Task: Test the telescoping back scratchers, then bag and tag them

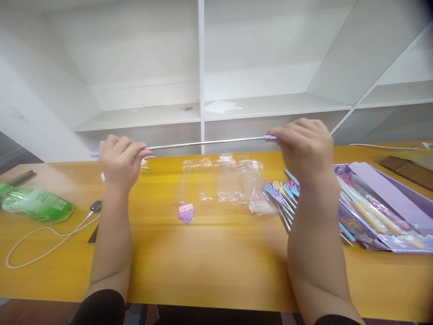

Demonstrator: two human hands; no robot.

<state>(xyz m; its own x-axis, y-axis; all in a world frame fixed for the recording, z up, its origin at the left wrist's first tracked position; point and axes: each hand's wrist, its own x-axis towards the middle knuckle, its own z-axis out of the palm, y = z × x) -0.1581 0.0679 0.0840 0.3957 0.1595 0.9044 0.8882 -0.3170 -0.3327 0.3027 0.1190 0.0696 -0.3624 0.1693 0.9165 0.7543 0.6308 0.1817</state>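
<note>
Both hands hold a long thin metal rod [206, 143] level above the yellow table [209, 266]. My left hand [119, 160] is closed round its left end, where a lilac tip pokes out. My right hand [306, 146] is closed round the right end, next to another lilac tip. Under the rod lie clear plastic sleeves [233, 183] and a small pink and purple pack [186, 213]. A fan of metal rods with coloured tips [282, 198] lies just below my right wrist.
Purple printed packages [379, 212] are stacked at the right. At the left lie a green plastic bag [37, 205] and a white cable [47, 239]. White shelves [203, 108] rise behind the table. Brown flat pieces [406, 168] sit at the far right.
</note>
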